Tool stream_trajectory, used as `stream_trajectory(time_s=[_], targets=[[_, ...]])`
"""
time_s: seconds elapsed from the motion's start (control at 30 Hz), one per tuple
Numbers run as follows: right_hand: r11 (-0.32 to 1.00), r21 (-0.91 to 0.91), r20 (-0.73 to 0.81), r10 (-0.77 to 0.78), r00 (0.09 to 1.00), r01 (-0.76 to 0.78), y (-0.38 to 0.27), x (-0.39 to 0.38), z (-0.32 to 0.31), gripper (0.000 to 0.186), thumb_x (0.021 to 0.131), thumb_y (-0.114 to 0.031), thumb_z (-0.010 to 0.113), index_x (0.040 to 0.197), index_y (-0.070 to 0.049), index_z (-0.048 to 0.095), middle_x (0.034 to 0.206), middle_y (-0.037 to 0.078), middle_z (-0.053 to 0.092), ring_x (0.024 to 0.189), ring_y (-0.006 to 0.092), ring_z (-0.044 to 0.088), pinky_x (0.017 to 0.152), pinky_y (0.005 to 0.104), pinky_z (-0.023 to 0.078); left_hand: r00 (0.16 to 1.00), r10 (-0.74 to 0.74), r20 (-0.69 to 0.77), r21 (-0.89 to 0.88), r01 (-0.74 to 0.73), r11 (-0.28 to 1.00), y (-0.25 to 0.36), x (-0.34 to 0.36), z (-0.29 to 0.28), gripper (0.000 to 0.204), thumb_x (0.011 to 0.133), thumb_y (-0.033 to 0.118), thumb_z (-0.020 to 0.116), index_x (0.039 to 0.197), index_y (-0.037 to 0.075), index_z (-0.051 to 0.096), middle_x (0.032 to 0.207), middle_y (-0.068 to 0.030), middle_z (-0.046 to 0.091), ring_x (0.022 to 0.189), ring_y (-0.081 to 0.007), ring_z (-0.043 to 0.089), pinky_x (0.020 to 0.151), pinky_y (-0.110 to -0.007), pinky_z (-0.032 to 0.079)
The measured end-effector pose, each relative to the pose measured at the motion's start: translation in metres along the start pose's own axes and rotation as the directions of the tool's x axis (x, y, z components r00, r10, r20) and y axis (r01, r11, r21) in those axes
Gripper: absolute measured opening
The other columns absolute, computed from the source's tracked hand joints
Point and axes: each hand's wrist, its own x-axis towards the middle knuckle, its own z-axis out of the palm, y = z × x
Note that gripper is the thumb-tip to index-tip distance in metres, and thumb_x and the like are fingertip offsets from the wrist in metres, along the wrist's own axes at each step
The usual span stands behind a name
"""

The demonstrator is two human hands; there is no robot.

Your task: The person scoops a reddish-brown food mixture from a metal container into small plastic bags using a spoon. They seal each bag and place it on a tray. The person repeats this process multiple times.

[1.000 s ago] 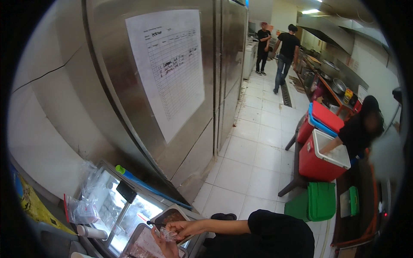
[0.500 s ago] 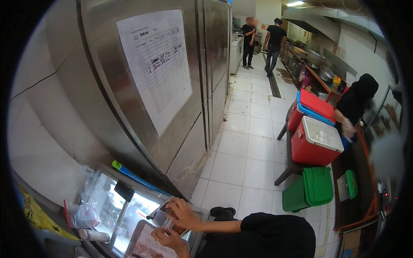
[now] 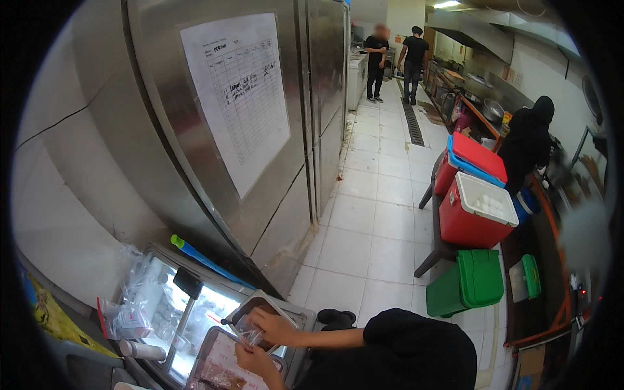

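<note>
A small clear plastic bag is between my two hands, above the gap between two metal trays. My right hand, the farther one, pinches the bag with bent fingers. Closer in, my left hand is closed on the bag's other side, its fingertips partly hidden. Under my right hand, the far metal tray holds something brown. The near metal tray has printed paper and clear packets of reddish brown food in it, beside my left hand.
A lit glass-topped chest freezer carries plastic bags and a white cylinder. Steel cabinets rise beyond it. To the right are red coolers on a bench and a green bin. Three people in black stand farther off.
My right hand has come down and closer to my left at the bag, uncovering more of the far tray. The person by the coolers has turned away.
</note>
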Motion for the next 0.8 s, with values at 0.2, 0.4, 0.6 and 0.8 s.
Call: stream_trajectory(time_s=[0.2, 0.4, 0.6, 0.8], targets=[[0.958, 0.262, 0.022, 0.114, 0.993, -0.116, -0.006, 0.000, -0.002, 0.022, 0.075, -0.002, 0.056, 0.095, -0.005, 0.047, 0.083, 0.012, 0.049, 0.074, 0.0290, 0.053, 0.063, 0.0330, 0.043, 0.983, -0.058, -0.173, -0.185, 0.026, 0.982, 0.003, -0.008, -0.001, 0.015, 0.075, 0.001, 0.055, 0.068, 0.000, 0.041, 0.064, -0.0124, 0.041, 0.058, -0.0295, 0.043, 0.053, -0.035, 0.033], [0.942, 0.304, 0.074, 0.128, 0.989, -0.145, -0.010, -0.004, -0.008, 0.022, 0.075, -0.001, 0.056, 0.095, -0.005, 0.048, 0.087, 0.011, 0.052, 0.077, 0.0290, 0.055, 0.063, 0.0329, 0.044, 0.903, 0.415, -0.113, 0.164, -0.395, 0.904, -0.002, -0.004, 0.000, 0.013, 0.069, 0.000, 0.055, 0.069, 0.002, 0.042, 0.066, -0.0121, 0.043, 0.062, -0.0326, 0.046, 0.061, -0.041, 0.036], [0.996, 0.088, 0.152, -0.016, 0.988, 0.002, -0.001, -0.010, -0.001, 0.031, 0.071, 0.001, 0.058, 0.098, -0.009, 0.047, 0.090, 0.008, 0.051, 0.078, 0.0280, 0.057, 0.061, 0.0354, 0.045, 0.988, 0.098, 0.120, -0.007, -0.098, 0.995, -0.009, 0.004, -0.009, 0.011, 0.065, -0.003, 0.051, 0.063, -0.001, 0.040, 0.055, -0.0139, 0.041, 0.054, -0.0330, 0.043, 0.052, -0.041, 0.032], [0.952, 0.287, 0.256, 0.026, 0.966, -0.102, 0.001, -0.013, 0.003, 0.028, 0.070, 0.001, 0.057, 0.094, -0.008, 0.047, 0.084, 0.011, 0.049, 0.076, 0.0298, 0.055, 0.063, 0.0365, 0.044, 0.996, 0.003, 0.087, -0.063, 0.003, 0.998, -0.013, 0.004, -0.007, 0.014, 0.064, -0.003, 0.049, 0.058, -0.003, 0.036, 0.051, -0.0155, 0.040, 0.047, -0.0322, 0.039, 0.046, -0.039, 0.028]])
